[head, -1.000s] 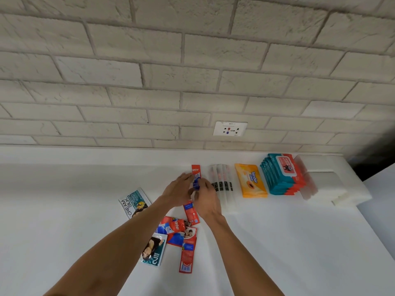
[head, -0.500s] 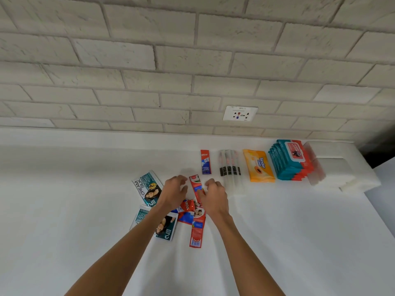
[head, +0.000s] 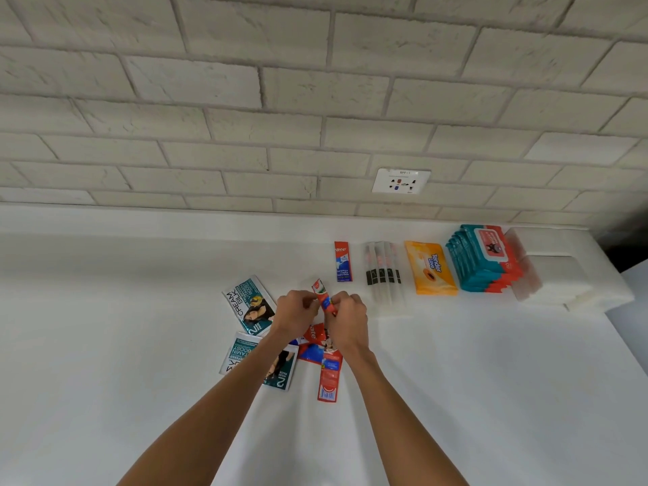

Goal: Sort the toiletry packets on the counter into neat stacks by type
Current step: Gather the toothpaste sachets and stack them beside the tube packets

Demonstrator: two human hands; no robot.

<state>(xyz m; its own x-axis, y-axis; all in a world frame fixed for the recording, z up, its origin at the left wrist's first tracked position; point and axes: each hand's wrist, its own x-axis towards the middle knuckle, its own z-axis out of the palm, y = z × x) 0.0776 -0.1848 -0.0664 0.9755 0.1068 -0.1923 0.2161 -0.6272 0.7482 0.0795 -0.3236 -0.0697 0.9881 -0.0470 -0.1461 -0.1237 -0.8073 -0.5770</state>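
Both hands meet over the loose pile on the white counter [head: 140, 345]. My left hand [head: 294, 312] and my right hand [head: 347, 320] pinch one red toothpaste sachet [head: 321, 292] between them, its top end sticking up past the fingers. Below the hands lie more red toothpaste sachets [head: 328, 377], partly hidden by my wrists. Two teal shampoo sachets lie left of the hands: one [head: 249, 303] further back, one [head: 245, 356] under my left forearm. A single red toothpaste sachet [head: 343, 261] lies flat near the wall.
Along the back sit a row of clear toothbrush packets [head: 382, 271], an orange wipes pack [head: 431, 268], a stack of teal wipes packs [head: 480, 257] and a white stack [head: 561, 275] at the counter's right end. A wall socket [head: 400, 181] sits above.
My hands set one toothpaste sachet down near the wall, drew back to the pile, and now pinch another red sachet between them.
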